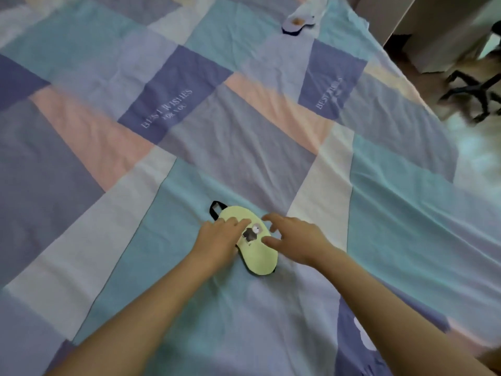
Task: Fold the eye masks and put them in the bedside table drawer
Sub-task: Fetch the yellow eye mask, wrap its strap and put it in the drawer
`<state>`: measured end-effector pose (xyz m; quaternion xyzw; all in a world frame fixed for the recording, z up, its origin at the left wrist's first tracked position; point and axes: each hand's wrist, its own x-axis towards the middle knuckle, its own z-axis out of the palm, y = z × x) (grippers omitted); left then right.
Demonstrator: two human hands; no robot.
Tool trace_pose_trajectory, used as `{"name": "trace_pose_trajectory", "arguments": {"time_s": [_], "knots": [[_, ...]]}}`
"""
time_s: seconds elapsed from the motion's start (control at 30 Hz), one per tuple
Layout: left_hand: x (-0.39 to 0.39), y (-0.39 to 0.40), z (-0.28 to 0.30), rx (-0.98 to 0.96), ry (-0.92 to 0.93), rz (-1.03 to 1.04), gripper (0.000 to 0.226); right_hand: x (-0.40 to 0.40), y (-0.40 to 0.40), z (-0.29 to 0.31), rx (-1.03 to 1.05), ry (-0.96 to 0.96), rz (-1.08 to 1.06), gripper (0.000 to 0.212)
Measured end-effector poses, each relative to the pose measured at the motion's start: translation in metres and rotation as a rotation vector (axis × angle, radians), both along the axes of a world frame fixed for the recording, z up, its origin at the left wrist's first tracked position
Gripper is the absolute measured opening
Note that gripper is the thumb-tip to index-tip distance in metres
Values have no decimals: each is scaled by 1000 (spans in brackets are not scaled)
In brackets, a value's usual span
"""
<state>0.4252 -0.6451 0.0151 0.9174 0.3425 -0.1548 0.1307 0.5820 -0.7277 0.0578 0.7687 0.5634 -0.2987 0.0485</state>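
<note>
On the bed (244, 147), near the lower middle of the view, a pale yellow eye mask (257, 251) lies flat and unfolded on a turquoise patch of the patchwork bedsheet (393, 213). Small dark-and-white cartoon print on its face, black strap (215, 208) looping out at its far left end, dark edge showing under its near end. Left hand (219, 240) rests palm down on the mask's left half, fingers flat and spread, pressing, nothing grasped, grip released. Right hand (295, 238) sits just beside the mask's right edge, fingers curled loosely and apart, thumb tip near or touching the mask edge; cannot tell if contact, nothing pinched, grip released. Both forearms bare, reaching in from the bottom. Second eye mask (298, 23), lilac with a brown spot, lies well apart at the far edge of the bed, blurred. Sheet patches are purple, pink, white and turquoise, two purple ones printed "BEST WISHES". Right of the bed: floor (474, 147), black chair base (477, 90), white furniture (444, 36). No drawer in view.
</note>
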Motion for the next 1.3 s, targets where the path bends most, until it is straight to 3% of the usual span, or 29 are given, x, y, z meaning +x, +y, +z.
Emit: {"name": "trace_pose_trajectory", "arguments": {"time_s": [0.2,0.33,0.47,0.6,0.73,0.9,1.03,1.17,1.3], "knots": [[23,13,-58,62,-85,-31,43,22,29,-72,-56,45,51,50],[19,12,-61,31,-241,67,47,35,31,-87,-46,119,49,65],[19,14,-36,-203,-547,445,45,40,33,-82,74,224,40,80],[19,19,-14,-584,-898,693,42,37,42,-64,261,314,-4,56],[14,23,8,-733,-1136,977,22,33,54,-50,360,480,-114,38],[4,29,6,-715,-936,864,47,23,64,-42,290,925,-256,46],[-8,35,5,-760,-854,894,23,11,64,-43,302,1206,-484,65],[-12,38,4,-781,-1120,1162,19,-12,48,-57,349,1151,-764,61],[-9,42,3,-875,-1310,1395,23,-35,39,-65,234,1052,-567,31]]}}
